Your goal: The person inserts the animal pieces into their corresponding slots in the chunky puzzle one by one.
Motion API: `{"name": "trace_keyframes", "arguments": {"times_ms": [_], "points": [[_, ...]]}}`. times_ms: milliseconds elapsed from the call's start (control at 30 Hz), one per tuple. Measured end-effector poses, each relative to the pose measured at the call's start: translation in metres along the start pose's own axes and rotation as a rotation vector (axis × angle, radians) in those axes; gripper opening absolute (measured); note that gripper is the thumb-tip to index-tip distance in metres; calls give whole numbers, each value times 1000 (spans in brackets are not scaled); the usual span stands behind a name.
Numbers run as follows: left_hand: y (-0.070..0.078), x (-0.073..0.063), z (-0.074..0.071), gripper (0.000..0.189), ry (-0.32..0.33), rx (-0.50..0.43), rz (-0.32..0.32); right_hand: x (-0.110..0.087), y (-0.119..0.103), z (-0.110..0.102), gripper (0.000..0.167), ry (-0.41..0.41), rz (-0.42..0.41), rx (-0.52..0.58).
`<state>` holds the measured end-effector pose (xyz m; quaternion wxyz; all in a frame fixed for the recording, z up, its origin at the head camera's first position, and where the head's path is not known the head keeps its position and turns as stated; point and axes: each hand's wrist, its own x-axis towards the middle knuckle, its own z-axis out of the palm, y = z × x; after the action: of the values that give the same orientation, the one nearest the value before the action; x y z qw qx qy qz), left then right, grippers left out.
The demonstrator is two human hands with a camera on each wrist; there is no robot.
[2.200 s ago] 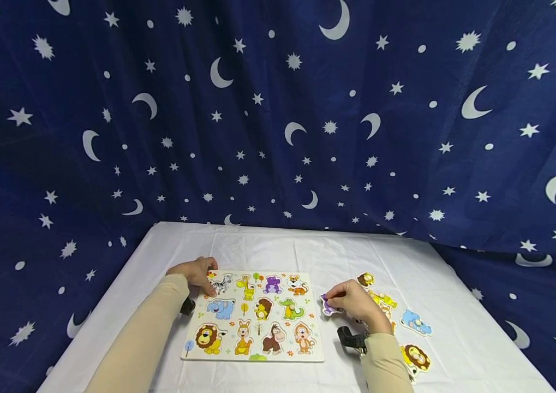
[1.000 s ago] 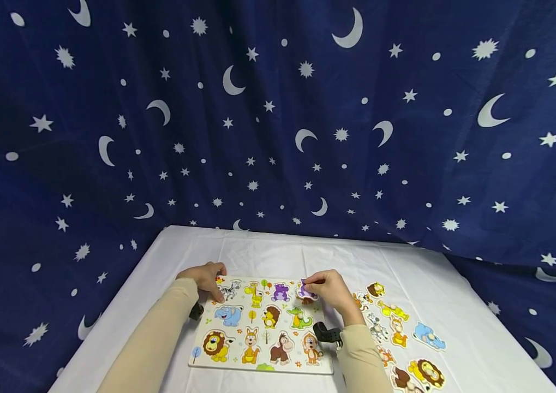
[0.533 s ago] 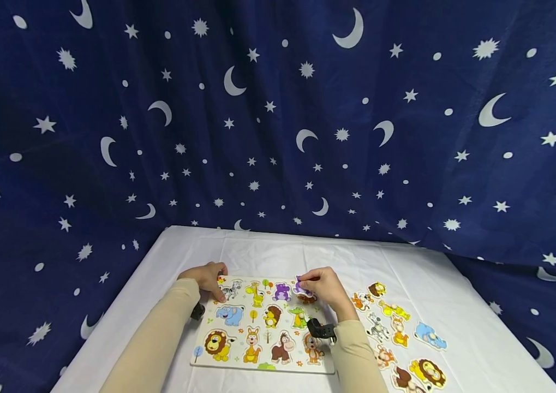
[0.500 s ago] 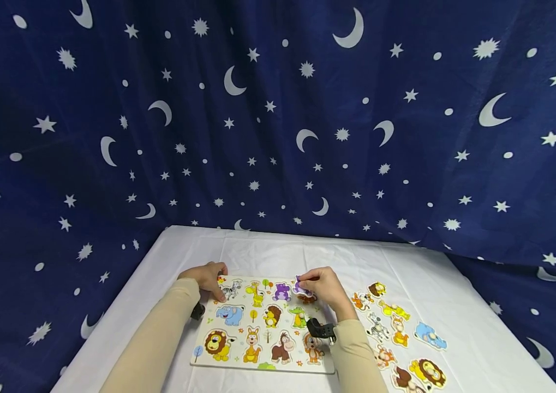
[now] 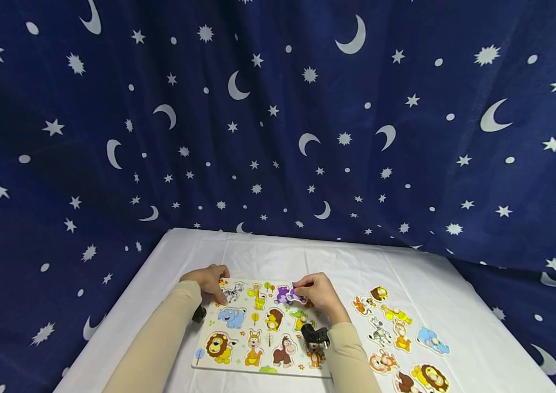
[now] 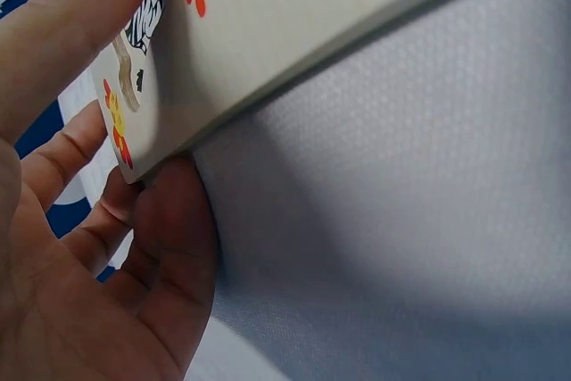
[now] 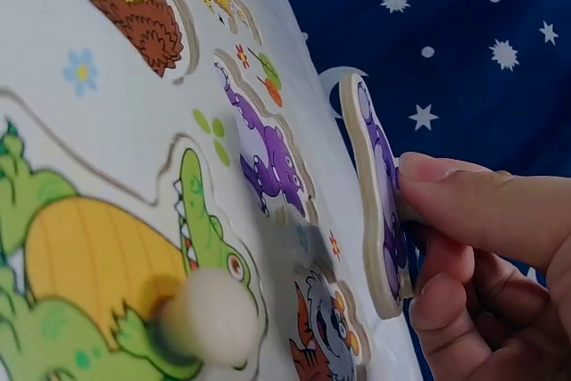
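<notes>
A white animal puzzle board [image 5: 238, 367] lies on the table with pictured recesses. My left hand [image 5: 209, 281] grips its far left corner, thumb on top by the zebra recess and fingers [image 6: 178, 247] at the edge. Between the thumb and fingers of my right hand [image 5: 322, 295] is a purple hippo puzzle piece [image 5: 298, 293], pinched from its picture side. That piece is tilted and held apart from the board in the right wrist view, facing the purple hippo recess [image 7: 277, 158]. A crocodile piece [image 7: 98, 265] with a round wooden knob [image 7: 210, 318] sits in its recess.
Right of the board lie several loose pieces, among them a tiger [image 5: 364, 305], zebra [image 5: 380, 332], kangaroo [image 5: 402, 336], elephant [image 5: 432, 341] and lion [image 5: 430, 377]. A starry blue curtain [image 5: 278, 136] hangs behind the white-covered table [image 5: 268, 254].
My right hand has carried the hippo piece from the table onto the board's far right, then left from above the tiger recess toward the hippo recess. The left hand keeps its corner grip.
</notes>
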<state>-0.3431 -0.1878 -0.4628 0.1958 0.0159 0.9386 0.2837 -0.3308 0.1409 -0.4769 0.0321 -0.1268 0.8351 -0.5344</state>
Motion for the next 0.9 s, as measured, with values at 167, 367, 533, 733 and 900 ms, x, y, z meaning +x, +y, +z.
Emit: {"name": "trace_keyframes", "arguments": {"times_ms": [167, 367, 533, 733, 900], "points": [[2, 0, 0, 61, 4, 23, -8, 2, 1, 3, 8, 10, -8, 22], [0, 0, 0, 63, 7, 25, -26, 5, 2, 11, 6, 18, -5, 7], [1, 0, 0, 61, 6, 15, -27, 7, 2, 15, 5, 12, 15, 0], [3, -2, 0, 60, 5, -14, -19, 9, -1, 18, 5, -5, 39, -13], [4, -2, 0, 61, 3, -4, -28, 10, -1, 21, 4, 2, 21, -44]]}}
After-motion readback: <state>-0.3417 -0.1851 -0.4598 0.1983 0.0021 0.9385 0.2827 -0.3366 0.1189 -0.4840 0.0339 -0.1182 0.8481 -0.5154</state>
